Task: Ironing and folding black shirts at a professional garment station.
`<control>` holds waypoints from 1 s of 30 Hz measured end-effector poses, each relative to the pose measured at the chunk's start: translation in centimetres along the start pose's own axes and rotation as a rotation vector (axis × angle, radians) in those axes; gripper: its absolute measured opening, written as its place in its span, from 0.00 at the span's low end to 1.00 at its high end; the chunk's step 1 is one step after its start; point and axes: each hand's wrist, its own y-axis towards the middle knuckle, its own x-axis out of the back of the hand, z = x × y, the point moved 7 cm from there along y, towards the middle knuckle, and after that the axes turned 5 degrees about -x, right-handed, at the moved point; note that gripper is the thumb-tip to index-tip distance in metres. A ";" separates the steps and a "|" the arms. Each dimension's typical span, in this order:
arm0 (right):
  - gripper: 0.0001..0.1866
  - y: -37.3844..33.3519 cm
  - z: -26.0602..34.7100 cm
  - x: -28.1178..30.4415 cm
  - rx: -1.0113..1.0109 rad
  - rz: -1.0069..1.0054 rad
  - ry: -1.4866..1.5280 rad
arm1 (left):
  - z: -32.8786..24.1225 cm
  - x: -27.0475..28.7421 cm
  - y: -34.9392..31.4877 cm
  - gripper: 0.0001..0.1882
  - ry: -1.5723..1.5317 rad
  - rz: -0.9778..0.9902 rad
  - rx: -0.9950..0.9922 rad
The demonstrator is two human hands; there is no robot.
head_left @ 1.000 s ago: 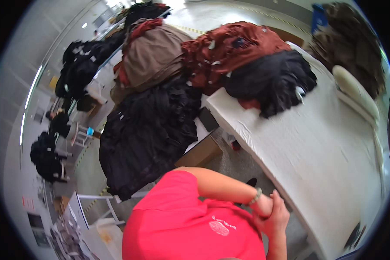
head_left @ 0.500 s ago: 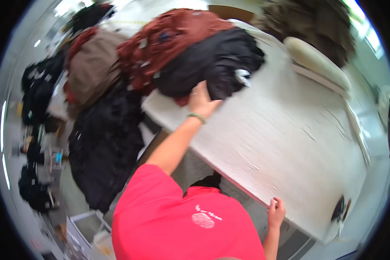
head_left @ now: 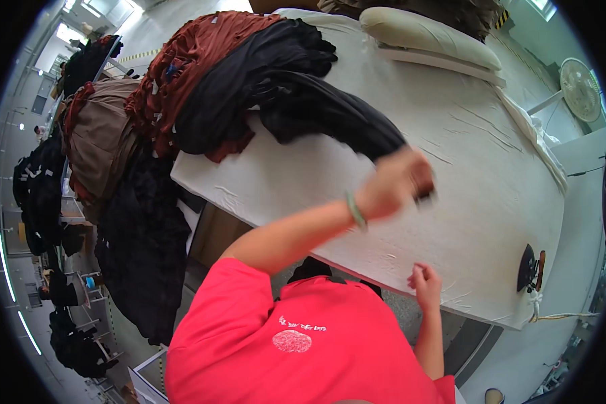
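Head view: the left hand (head_left: 394, 180) is stretched out over the white padded tabletop (head_left: 478, 168), its grip closed on a black garment (head_left: 337, 111), which trails in a long stretched fold from the fist back to the heap at the far left corner; motion blur smears the fingers, so how much cloth is bunched inside cannot be told, though the fist looks fully closed around it. The right hand (head_left: 424, 283) rests at the near edge of the tabletop, fingers loosely curled, holding nothing. The black garment lies partly on the rust-red pile (head_left: 188, 60) and partly drawn across the bare cover; beyond the edge sit a brown pile (head_left: 97, 148) and more dark clothes on stands. A long cream pressing cushion (head_left: 427, 34) lies along the far side, and a dark iron (head_left: 528, 266) sits near the right corner, well apart from both hands.

The step in hand seems to be pulling one garment free of the heap; next it would need to clear the pile entirely and be spread flat on the open cover, probably with the right hand helping.
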 end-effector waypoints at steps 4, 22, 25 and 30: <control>0.20 5.6 -1.4 10.7 -0.138 -0.057 0.426 | -8.2 -15.5 -8.9 0.15 -0.382 0.803 0.154; 0.18 7.5 11.0 7.1 0.498 0.222 -0.573 | 14.2 0.2 -15.2 0.19 -0.059 -0.831 0.857; 0.15 8.6 16.6 18.2 0.703 -0.254 -0.266 | 7.9 -1.4 -9.8 0.09 -0.254 -0.760 0.492; 0.16 5.8 10.0 25.3 0.659 -0.572 -0.433 | 3.0 -6.6 -16.8 0.08 -0.270 0.071 0.737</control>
